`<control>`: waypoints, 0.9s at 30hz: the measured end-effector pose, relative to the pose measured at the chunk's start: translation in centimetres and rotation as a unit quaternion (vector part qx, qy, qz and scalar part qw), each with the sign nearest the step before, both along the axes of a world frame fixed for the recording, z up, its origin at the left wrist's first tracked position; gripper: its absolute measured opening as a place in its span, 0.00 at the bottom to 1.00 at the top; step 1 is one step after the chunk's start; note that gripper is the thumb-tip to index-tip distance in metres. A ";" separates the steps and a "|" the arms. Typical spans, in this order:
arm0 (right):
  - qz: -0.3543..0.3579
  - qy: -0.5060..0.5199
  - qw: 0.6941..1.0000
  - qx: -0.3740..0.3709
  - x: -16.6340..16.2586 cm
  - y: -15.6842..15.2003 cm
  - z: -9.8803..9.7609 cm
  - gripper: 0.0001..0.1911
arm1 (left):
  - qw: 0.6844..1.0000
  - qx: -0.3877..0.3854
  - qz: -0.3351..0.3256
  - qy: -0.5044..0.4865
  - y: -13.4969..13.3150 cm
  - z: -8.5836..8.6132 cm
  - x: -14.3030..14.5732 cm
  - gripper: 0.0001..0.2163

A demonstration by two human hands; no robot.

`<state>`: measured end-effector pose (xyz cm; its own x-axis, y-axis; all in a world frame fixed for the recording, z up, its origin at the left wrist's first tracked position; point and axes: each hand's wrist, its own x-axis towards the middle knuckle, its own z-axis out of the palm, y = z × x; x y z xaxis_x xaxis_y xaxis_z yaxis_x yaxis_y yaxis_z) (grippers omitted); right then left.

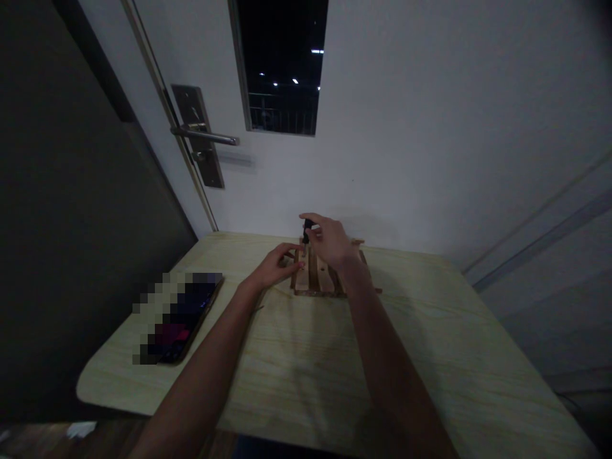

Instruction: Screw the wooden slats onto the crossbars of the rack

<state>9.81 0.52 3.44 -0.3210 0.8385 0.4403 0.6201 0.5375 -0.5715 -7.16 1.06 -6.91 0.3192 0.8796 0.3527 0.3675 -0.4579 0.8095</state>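
A small wooden frame of slats (319, 280) lies flat on the pale wooden table (306, 370), near its far edge. My right hand (331, 241) hovers over the frame, fingers pinched round the black handle of a small tool (307, 226) that points down at the wood. My left hand (278, 266) rests on the frame's left side, fingers curled against it and pressing on the slats. The tool's tip is hidden behind my fingers.
A phone (184, 315) with a lit screen lies on the table's left side. Behind the table stand a white wall and a door with a metal lever handle (205, 135). A dark window (282, 64) is above. The table's left corner is rounded.
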 end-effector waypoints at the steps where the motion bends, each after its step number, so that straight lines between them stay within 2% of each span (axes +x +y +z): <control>1: 0.006 0.001 1.000 0.009 0.0 0.0 0.0 0.20 | 1.000 0.006 0.001 0.000 0.0 0.0 0.0 0.18; 5: 0.016 0.012 0.999 0.035 0.0 0.4 -0.6 0.21 | 1.000 0.009 -0.002 0.003 -0.1 0.0 0.0 0.18; 10: 0.002 0.051 0.998 0.031 0.1 1.0 -1.2 0.15 | 1.000 -0.005 0.007 0.001 -0.1 0.0 0.0 0.20; 18: -0.002 0.053 0.998 0.015 -0.1 0.9 -1.1 0.20 | 1.000 -0.001 0.001 -0.002 -0.1 0.1 0.0 0.19; 27: 0.017 0.062 0.998 0.016 0.0 0.9 -0.8 0.18 | 1.000 -0.010 0.012 -0.006 0.0 -0.1 0.1 0.19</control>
<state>9.82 1.40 2.59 -0.2908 0.8131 0.5043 0.5266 0.5761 -0.6251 -7.07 1.06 -6.96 0.2933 0.8941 0.3385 0.3683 -0.4324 0.8230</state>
